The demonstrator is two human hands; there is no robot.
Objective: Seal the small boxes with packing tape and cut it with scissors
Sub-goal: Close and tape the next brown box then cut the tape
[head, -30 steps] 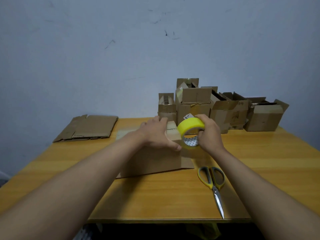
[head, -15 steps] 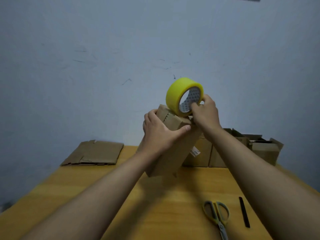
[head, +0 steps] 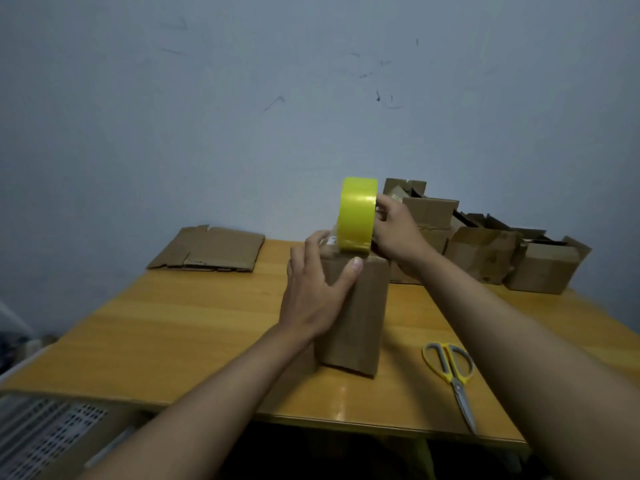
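the left hand is wrapped around the upper left side of a tall box, thumb hooked over the near top edge, fingers curled round the far corner. the right hand grips a yellow roll of tape from its right side, fingers curled into the core, holding it on edge so its rim touches the top of the box. a short clear stretch of tape seems to run from the roll toward the left fingers, though it is hard to make out.

the box stands upright near the middle of the desk, with bare wood open on its left and in front toward the near edge. no writing on box or roll can be read.

scissors with yellow handles lie to the right of the box, blades pointing at the near edge, under the right forearm. behind the right hand a cluster of open boxes crowds the far right of the desk. a flattened box lies at the far left corner against the wall.
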